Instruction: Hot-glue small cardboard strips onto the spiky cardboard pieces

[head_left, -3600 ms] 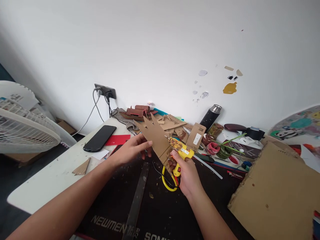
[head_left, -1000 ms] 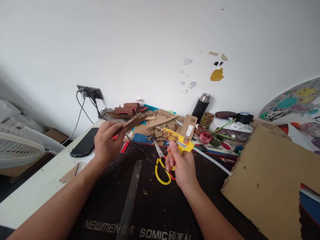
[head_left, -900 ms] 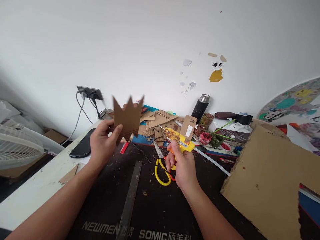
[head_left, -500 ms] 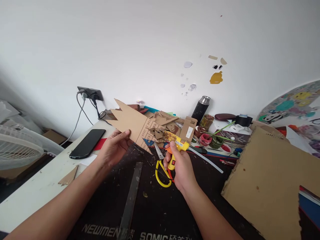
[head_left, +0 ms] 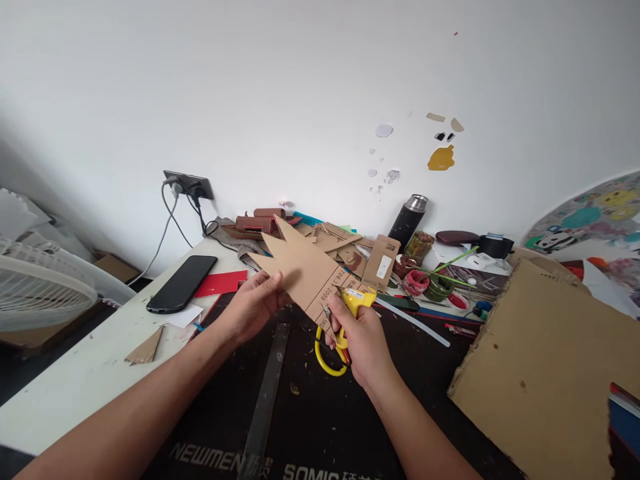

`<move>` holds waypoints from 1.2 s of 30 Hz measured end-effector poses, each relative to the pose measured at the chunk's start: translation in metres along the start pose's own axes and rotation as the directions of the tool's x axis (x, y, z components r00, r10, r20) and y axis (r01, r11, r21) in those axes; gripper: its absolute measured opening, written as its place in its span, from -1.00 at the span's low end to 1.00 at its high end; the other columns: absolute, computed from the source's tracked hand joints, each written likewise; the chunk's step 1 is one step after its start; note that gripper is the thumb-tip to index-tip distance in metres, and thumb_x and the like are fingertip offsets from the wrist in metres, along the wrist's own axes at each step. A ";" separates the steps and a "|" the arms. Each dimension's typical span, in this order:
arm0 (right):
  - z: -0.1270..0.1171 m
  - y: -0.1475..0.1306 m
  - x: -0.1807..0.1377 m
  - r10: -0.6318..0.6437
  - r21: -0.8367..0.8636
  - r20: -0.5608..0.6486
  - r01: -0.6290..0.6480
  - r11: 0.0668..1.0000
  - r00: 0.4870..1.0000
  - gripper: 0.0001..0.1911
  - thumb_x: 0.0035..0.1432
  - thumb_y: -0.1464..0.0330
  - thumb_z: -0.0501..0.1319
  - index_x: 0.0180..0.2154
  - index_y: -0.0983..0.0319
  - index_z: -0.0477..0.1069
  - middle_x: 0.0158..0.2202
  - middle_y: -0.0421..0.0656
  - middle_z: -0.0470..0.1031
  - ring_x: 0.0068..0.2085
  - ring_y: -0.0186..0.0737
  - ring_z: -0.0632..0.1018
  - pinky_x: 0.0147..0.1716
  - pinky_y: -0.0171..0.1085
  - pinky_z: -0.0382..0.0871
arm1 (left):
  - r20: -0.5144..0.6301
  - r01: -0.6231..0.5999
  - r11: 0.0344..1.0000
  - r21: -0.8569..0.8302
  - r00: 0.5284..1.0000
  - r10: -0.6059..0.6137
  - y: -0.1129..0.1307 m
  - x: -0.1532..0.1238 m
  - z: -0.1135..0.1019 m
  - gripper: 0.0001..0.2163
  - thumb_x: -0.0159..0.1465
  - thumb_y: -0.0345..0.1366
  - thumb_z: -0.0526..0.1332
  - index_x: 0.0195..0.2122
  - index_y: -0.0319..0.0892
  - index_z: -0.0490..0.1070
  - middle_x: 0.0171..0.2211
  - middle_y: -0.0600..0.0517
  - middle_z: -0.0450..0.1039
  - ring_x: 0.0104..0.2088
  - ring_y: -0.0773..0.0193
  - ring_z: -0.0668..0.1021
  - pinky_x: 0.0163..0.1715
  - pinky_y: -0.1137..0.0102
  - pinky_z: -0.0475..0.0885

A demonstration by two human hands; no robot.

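We note that the cardboard piece [head_left: 306, 275] has shifted right since the last view and now covers the front of the glue gun [head_left: 361, 300], which was in plain sight half a second ago. The left hand [head_left: 259, 303] pinches its left, near edge, thumb on top; the right hand [head_left: 361, 339] is wrapped around the gun's handle. The piece is above the mat [head_left: 320, 417]. We judge this brings work and tool together; nozzle contact we cannot tell.
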State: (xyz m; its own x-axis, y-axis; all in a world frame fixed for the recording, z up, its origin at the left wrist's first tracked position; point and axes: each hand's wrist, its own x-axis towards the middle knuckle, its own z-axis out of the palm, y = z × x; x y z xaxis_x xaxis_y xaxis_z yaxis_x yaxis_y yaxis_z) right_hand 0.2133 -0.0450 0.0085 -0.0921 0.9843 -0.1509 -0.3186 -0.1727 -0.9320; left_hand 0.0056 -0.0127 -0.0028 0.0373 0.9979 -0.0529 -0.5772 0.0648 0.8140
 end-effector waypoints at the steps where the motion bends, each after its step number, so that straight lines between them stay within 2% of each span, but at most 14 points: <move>1: -0.001 -0.002 0.001 -0.002 0.012 -0.008 0.002 1.000 1.000 -0.32 -0.05 -0.18 0.59 -0.54 0.21 0.37 -0.60 -0.32 0.32 -0.64 -0.35 0.45 -0.65 -0.36 0.34 | -0.017 -0.015 0.999 -0.031 1.000 0.015 0.001 0.004 -0.004 -0.54 0.07 0.00 0.65 -0.15 -0.18 0.66 -0.07 -0.17 0.69 -0.16 0.08 0.69 -0.22 0.27 0.68; 3: -0.003 -0.006 0.003 -0.011 0.050 -0.039 0.013 0.999 0.999 -0.30 -0.04 -0.18 0.59 -0.57 0.21 0.34 -0.61 -0.31 0.30 -0.63 -0.37 0.44 -0.65 -0.37 0.34 | -0.061 -0.071 0.997 -0.040 0.996 0.069 0.005 0.012 -0.012 -0.54 0.05 0.04 0.65 -0.22 -0.19 0.65 -0.24 -0.09 0.64 -0.27 0.17 0.65 -0.26 0.32 0.66; 6: -0.006 -0.011 0.006 -0.026 0.127 -0.088 0.037 0.991 0.996 -0.30 -0.10 -0.18 0.61 -0.54 0.21 0.36 -0.60 -0.34 0.28 -0.64 -0.40 0.39 -0.68 -0.39 0.32 | -0.139 -0.132 0.988 0.081 0.980 0.142 0.011 0.022 -0.024 -0.57 -0.10 -0.23 0.73 -0.28 -0.21 0.63 -0.42 0.05 0.54 -0.43 0.36 0.55 -0.40 0.50 0.52; 8: -0.007 -0.014 0.007 -0.021 0.151 -0.090 0.035 0.988 0.996 -0.31 -0.12 -0.17 0.63 -0.51 0.22 0.38 -0.59 -0.35 0.28 -0.65 -0.40 0.39 -0.69 -0.39 0.30 | -0.148 -0.141 0.979 0.148 0.975 0.163 0.015 0.025 -0.030 -0.59 -0.14 -0.27 0.72 -0.33 -0.22 0.61 -0.46 0.06 0.52 -0.49 0.40 0.51 -0.49 0.53 0.43; 11: -0.007 -0.016 0.007 -0.009 0.146 -0.079 0.020 0.989 0.997 -0.33 -0.13 -0.13 0.65 -0.50 0.22 0.40 -0.59 -0.35 0.29 -0.65 -0.40 0.39 -0.70 -0.39 0.31 | -0.121 -0.162 0.967 0.198 0.975 0.188 0.021 0.025 -0.033 -0.61 -0.08 -0.21 0.68 -0.32 -0.22 0.60 -0.53 0.10 0.44 -0.59 0.45 0.38 -0.61 0.56 0.25; 15: -0.005 -0.014 0.007 0.001 0.135 -0.053 0.006 0.991 0.999 -0.34 -0.13 -0.11 0.66 -0.49 0.22 0.40 -0.60 -0.34 0.31 -0.65 -0.42 0.37 -0.69 -0.41 0.31 | -0.140 -0.213 0.956 0.202 0.960 0.244 0.028 0.022 -0.030 -0.59 0.07 -0.07 0.63 -0.23 -0.22 0.59 -0.65 0.26 0.12 -0.66 0.51 0.08 -0.68 0.56 -0.03; 17: -0.005 -0.012 0.007 0.003 0.132 -0.037 0.002 0.991 0.999 -0.35 -0.09 -0.13 0.64 -0.47 0.22 0.42 -0.60 -0.35 0.31 -0.65 -0.42 0.38 -0.68 -0.41 0.32 | -0.174 -0.248 0.944 0.216 0.942 0.287 0.031 0.022 -0.028 -0.54 0.15 0.04 0.57 -0.18 -0.23 0.59 -0.63 0.27 0.07 -0.65 0.49 0.08 -0.67 0.54 -0.01; 19: -0.006 -0.010 0.007 0.009 0.125 -0.028 -0.005 0.992 1.000 -0.35 -0.07 -0.14 0.62 -0.49 0.22 0.40 -0.60 -0.35 0.30 -0.65 -0.41 0.40 -0.67 -0.40 0.32 | -0.203 -0.242 0.940 0.240 0.934 0.293 0.034 0.022 -0.028 -0.49 0.16 0.12 0.54 -0.17 -0.25 0.58 -0.61 0.23 0.12 -0.64 0.47 0.12 -0.67 0.53 0.01; 24: -0.006 -0.009 0.005 0.033 0.091 -0.023 -0.031 0.995 0.999 -0.35 -0.10 -0.09 0.65 -0.49 0.21 0.37 -0.60 -0.35 0.31 -0.65 -0.39 0.40 -0.68 -0.39 0.29 | -0.184 -0.168 0.942 0.290 0.956 0.227 0.039 0.022 -0.028 -0.47 0.12 0.20 0.53 -0.33 -0.19 0.47 -0.58 0.20 0.17 -0.64 0.47 0.17 -0.67 0.52 -0.04; 29: -0.005 -0.012 0.004 0.038 0.071 -0.010 -0.037 0.997 0.999 -0.35 -0.05 -0.14 0.61 -0.49 0.20 0.37 -0.60 -0.35 0.30 -0.65 -0.40 0.37 -0.66 -0.38 0.31 | -0.167 -0.172 0.941 0.291 0.960 0.227 0.039 0.021 -0.029 -0.47 0.09 0.07 0.57 -0.50 -0.15 0.28 -0.57 0.18 0.18 -0.62 0.48 0.21 -0.65 0.50 -0.02; 36: -0.005 -0.012 0.003 0.056 0.077 -0.008 -0.055 0.995 0.998 -0.35 -0.06 -0.15 0.61 -0.50 0.20 0.38 -0.59 -0.34 0.31 -0.64 -0.41 0.35 -0.65 -0.38 0.31 | -0.208 -0.179 0.937 0.300 0.946 0.247 0.041 0.022 -0.030 -0.57 0.09 -0.07 0.55 -0.49 -0.15 0.30 -0.57 0.19 0.20 -0.63 0.48 0.20 -0.64 0.49 -0.03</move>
State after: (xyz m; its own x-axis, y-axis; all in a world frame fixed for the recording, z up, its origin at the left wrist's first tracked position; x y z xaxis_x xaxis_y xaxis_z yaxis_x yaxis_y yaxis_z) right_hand 0.2215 -0.0401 0.0172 -0.1025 0.9733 -0.2054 -0.3849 -0.2292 -0.8941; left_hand -0.0417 0.0116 0.0126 -0.2768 0.9604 0.0308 -0.3028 -0.1176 0.9458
